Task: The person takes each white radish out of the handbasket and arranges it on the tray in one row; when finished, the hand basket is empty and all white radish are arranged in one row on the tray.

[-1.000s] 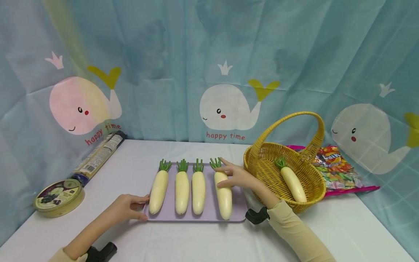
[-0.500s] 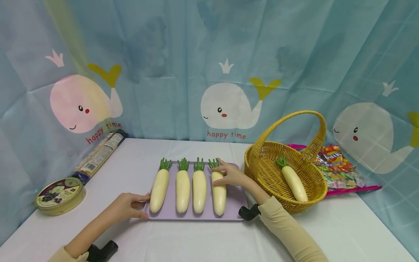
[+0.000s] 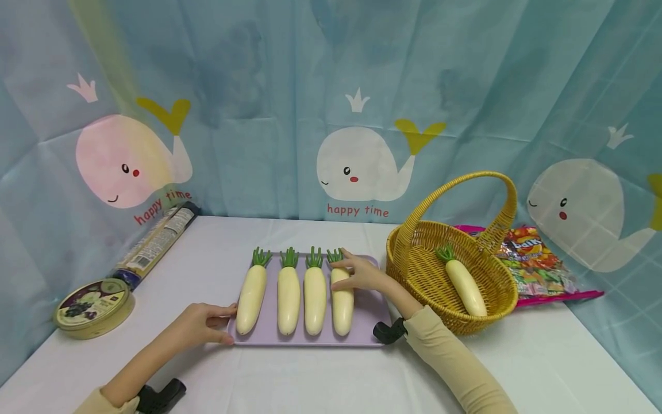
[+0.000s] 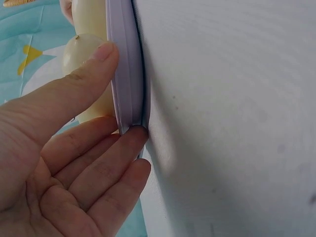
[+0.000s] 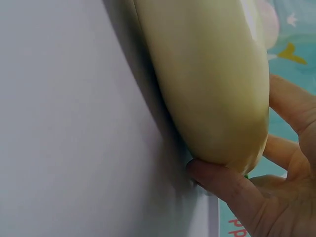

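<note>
On a lilac tray (image 3: 369, 322) several white radishes with green tops lie side by side, tops toward the curtain. My right hand (image 3: 365, 273) grips the rightmost radish (image 3: 342, 313) close to its leafy end, from the right side. That radish (image 5: 207, 79) fills much of the right wrist view, thumb at its end and fingers along the far side. At the tray's left edge, my left hand (image 3: 199, 328) holds the rim between thumb and fingers. The left wrist view shows the thumb over the tray wall (image 4: 127, 64) and fingertips at its outer side.
Right of the tray stands a yellow wicker basket (image 3: 450, 325) with a tall handle and one radish (image 3: 465, 289) inside. A candy bag (image 3: 532, 264) lies behind it. At left are a round tin (image 3: 93, 307) and a long packet (image 3: 157, 241). A whale-print curtain (image 3: 258, 172) hangs behind.
The rightmost radish has shifted left, closer to the others, and straightened beside them, with my right hand moving along with it. My left hand stays at the tray's edge.
</note>
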Available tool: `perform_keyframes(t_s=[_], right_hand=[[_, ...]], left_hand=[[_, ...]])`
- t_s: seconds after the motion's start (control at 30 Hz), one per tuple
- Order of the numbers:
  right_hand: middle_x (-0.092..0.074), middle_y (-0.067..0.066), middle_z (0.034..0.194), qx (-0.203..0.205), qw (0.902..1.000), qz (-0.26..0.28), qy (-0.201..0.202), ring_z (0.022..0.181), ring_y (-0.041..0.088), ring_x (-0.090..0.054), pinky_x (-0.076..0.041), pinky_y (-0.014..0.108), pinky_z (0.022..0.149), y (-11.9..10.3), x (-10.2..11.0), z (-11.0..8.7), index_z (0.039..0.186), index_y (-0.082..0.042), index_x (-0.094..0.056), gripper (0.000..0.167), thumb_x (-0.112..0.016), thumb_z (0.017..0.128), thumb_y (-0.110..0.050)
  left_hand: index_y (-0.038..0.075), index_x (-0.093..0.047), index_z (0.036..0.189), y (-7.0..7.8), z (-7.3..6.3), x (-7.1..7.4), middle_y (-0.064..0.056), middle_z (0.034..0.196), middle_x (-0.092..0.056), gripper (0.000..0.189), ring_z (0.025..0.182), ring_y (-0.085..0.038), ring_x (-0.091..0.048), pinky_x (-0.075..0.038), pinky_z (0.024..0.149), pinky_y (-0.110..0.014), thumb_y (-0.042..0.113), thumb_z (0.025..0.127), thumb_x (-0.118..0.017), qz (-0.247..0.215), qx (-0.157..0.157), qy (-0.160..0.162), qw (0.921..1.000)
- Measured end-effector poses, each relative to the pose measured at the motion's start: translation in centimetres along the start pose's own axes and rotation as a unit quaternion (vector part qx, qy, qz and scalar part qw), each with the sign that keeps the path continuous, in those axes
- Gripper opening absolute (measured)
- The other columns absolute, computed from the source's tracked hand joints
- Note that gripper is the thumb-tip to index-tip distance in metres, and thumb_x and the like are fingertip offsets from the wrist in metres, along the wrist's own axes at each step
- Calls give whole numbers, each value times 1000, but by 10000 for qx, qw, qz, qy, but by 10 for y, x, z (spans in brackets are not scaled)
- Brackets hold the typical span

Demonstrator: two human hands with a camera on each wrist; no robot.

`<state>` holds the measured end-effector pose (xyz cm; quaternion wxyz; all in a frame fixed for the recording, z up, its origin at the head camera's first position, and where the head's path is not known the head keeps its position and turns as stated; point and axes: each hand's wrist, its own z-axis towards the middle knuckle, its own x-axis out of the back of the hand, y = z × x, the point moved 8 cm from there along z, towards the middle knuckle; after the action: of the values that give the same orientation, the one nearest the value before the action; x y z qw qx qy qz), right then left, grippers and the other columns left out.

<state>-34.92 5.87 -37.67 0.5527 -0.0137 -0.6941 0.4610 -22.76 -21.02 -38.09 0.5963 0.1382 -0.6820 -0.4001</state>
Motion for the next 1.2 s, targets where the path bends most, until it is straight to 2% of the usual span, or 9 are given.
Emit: perform_keyframes(t_s=[0.23,0.4,0.67,0.73,0.83,0.93,0.97,1.07,1.2], right_hand=[[-15,22,144,-43,10000,44,13,108,34,-50,-41,40,92,-1,0,1,123,-7,-55,59,-75,73,-30],[-19,20,143,-160,9998,-119,42,106,32,-52,-44,38,89,-3,0,1,121,-8,-57,57,-76,72,-30],[-24,20,142,-275,9988,-369,139,121,37,-34,-35,47,96,-8,4,1,118,-10,-60,58,-78,68,-34],[-24,20,142,-350,9987,-349,138,120,36,-37,-35,45,97,-7,4,1,118,-11,-60,58,-78,68,-35],[-23,19,142,-454,9986,-236,142,112,32,-47,-42,38,91,-4,6,0,119,-12,-60,59,-78,67,-35],[-21,20,143,-515,9986,25,103,104,29,-54,-51,30,75,-3,6,-1,119,-11,-59,60,-79,67,-33],[-20,20,143,-519,9986,70,103,102,29,-55,-53,27,69,-3,7,-1,119,-11,-59,60,-79,67,-32],[-18,21,144,-497,9984,258,67,104,33,-53,-54,25,62,-6,8,-4,120,-10,-58,59,-78,68,-30],[-16,19,145,-329,9986,398,-54,108,38,-49,-54,26,67,-14,13,-13,122,-9,-56,60,-78,69,-27]], left_hand=[[-13,-55,111,-2,0,-1,-30,115,-49,70,94,-32,-59,-51,77,-33,28,60,-80,18,53,6,10000],[-13,-55,111,-4,1,0,-30,115,-49,70,94,-32,-59,-51,76,-33,29,60,-79,98,46,11,9999],[-12,-56,111,-2,-1,0,-29,115,-50,70,94,-31,-59,-51,77,-34,30,61,-79,200,39,18,9998],[-12,-56,111,-1,0,0,-28,115,-50,70,94,-32,-59,-51,77,-34,30,61,-79,211,39,11,9998],[-12,-56,111,0,1,0,-28,115,-50,69,95,-31,-59,-51,77,-34,30,61,-79,214,20,-3,9998],[-13,-55,111,0,1,0,-29,115,-50,69,95,-32,-59,-51,77,-33,29,61,-79,161,18,-7,9999],[-13,-55,111,0,1,0,-29,115,-50,70,95,-32,-59,-50,77,-34,29,61,-79,191,11,-2,9998],[-12,-55,112,0,1,1,-29,116,-50,70,95,-32,-58,-50,78,-36,29,61,-79,219,24,6,9998],[-12,-56,111,-1,0,0,-28,115,-50,70,95,-32,-58,-49,79,-37,30,60,-79,254,49,24,9997]])
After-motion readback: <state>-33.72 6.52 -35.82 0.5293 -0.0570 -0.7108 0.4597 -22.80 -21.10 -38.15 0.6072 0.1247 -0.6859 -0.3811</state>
